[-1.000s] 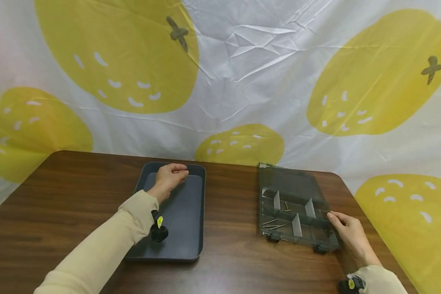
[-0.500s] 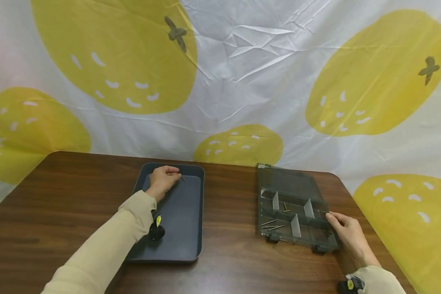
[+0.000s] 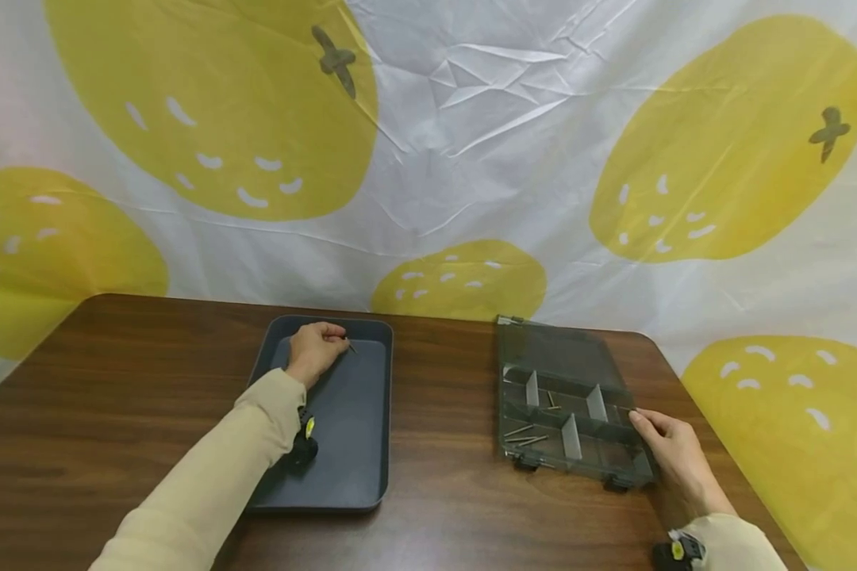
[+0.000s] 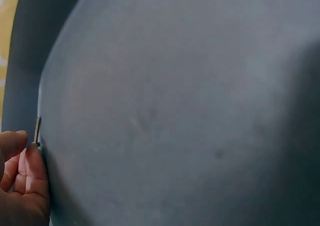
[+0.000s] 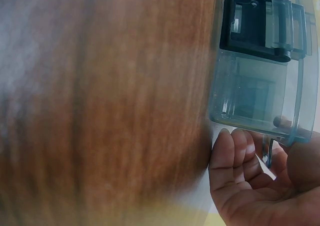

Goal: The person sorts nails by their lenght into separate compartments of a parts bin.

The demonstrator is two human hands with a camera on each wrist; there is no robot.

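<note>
My left hand (image 3: pixel 314 350) is over the far end of a dark grey tray (image 3: pixel 343 444), thumb and fingertips pinching a thin metal screw (image 3: pixel 352 346). In the left wrist view the screw's threaded end (image 4: pixel 37 126) sticks out past the fingers, close to the tray's wall. At the right, my right hand (image 3: pixel 674 454) grips the right side of a smoky see-through compartment box (image 3: pixel 571 468). In the right wrist view its fingers curl beside the box's corner (image 5: pixel 250 95). Several long screws (image 3: pixel 527 437) lie in the box's front left compartment, and brass-coloured ones (image 3: pixel 553 402) behind them.
Both containers stand on a brown wooden table (image 3: pixel 450 428), with a stretch of tabletop between them. Pale dividers (image 3: pixel 571 438) split the box, and black latches (image 3: pixel 617 481) sit along its front. A white cloth with yellow fruit shapes (image 3: pixel 464 277) hangs behind the table.
My left hand has shifted a little to the left over the tray, and more of the screw shows beyond its fingertips. My right hand stays on the box.
</note>
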